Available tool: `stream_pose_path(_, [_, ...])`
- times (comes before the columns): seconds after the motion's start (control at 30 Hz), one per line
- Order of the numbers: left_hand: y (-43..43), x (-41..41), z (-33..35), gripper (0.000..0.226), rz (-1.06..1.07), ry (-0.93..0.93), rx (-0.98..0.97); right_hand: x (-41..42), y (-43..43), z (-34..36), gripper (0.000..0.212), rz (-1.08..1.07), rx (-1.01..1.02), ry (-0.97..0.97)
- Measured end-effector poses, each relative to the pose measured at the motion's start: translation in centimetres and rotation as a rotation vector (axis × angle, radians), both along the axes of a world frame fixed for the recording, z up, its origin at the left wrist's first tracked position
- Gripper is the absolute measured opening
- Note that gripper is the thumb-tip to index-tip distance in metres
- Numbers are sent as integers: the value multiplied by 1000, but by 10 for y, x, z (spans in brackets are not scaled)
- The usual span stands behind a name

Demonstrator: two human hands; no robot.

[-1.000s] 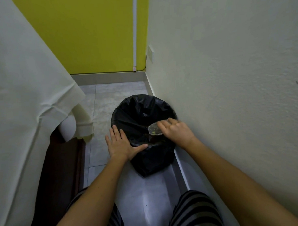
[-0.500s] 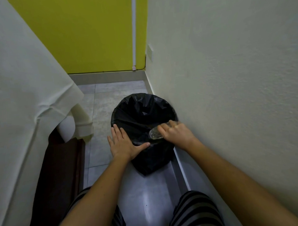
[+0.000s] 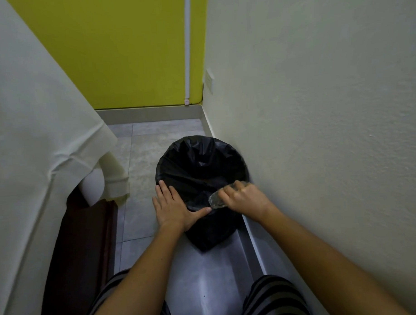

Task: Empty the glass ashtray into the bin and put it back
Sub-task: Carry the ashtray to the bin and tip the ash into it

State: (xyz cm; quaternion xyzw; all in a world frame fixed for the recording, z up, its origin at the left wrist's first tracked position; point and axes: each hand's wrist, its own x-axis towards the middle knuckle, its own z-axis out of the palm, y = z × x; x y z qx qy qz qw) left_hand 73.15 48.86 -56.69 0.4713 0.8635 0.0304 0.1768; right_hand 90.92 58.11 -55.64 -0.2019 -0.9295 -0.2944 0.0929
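- We're crouching: knees in striped trousers are showing at the bottom edge, grey tiled floor between them.
- Left hand is lying flat, fingers spread wide, holding nothing; palm is pressing on the near-left rim of the bin, thumb pointing right along the black liner.
- Right hand is gripping the glass ashtray, fingers curled over its far edge.
- Ashtray is sitting tilted over the near-right part of the bin opening, just right of the left thumb tip; we can't tell if it's touching the liner. Contents aren't readable through the blur.
- Bin is standing on the floor, right up against the pale wall on the right.
- Left of us, a white cloth is hanging over dark wooden furniture.
- Farthest back, a yellow wall is carrying a white vertical conduit.
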Motion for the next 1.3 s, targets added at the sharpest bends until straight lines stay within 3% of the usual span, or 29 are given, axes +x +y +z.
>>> stream_pose_path(0.13, [3,-2,0,138,4,9,-9,-2,5,12,11,-94,31,45])
stream_pose_path(0.3, [4,2,-2,140,10,3,-11,1,4,1,16,-21,-3,-53])
stream_pose_path(0.43, [7,-2,1,135,-16,-6,-40,-15,1,45,20,-300,-123,137])
stream_pose_path(0.53, [6,-4,3,127,-71,-2,-23,-22,4,65,28,-573,-553,338])
stream_pose_path(0.63, [10,-10,7,121,-160,-49,111,-21,15,61,12,-754,-938,801])
stream_pose_path(0.67, [13,-11,9,122,-217,-81,158,-21,16,60,3,-774,-1089,946])
stream_pose_path(0.73, [19,-10,16,128,-309,-187,221,-21,16,55,10,-789,-1386,1193])
stream_pose_path(0.8, [24,-6,22,136,-317,-305,268,-21,13,55,11,-761,-1568,1286])
stream_pose_path(0.93, [32,2,28,141,-284,-384,333,-22,12,54,14,-692,-1720,1232])
stream_pose_path(1.1, [23,2,58,118,-237,-394,394,-18,5,83,60,-562,-1816,1118])
stream_pose_path(1.3, [6,11,145,102,-184,-440,369,1,-6,185,96,-462,-1863,617])
